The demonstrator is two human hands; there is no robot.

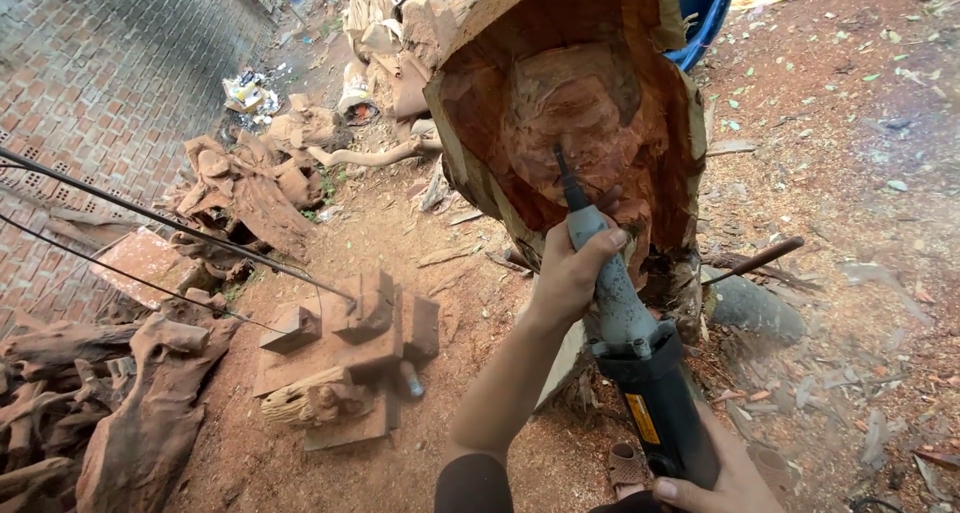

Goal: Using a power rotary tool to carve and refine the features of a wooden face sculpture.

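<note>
A big reddish wood block (590,103) stands upright, its hollowed face roughly carved. I hold a long die grinder (630,323) with a grey neck and a black body. Its thin bit touches the carved face near the middle. My left hand (572,271) wraps the grey neck just behind the bit. My right hand (715,478) grips the black body at the bottom edge of the view; only part of that hand shows.
Red dirt ground is strewn with wood chips. Cut wood blocks (345,358) lie left of my arm, gnarled roots (150,413) further left. A brick wall (90,83) rises at the left. Two dark cables (150,218) cross the left side. A metal rod (755,260) pokes out right of the block.
</note>
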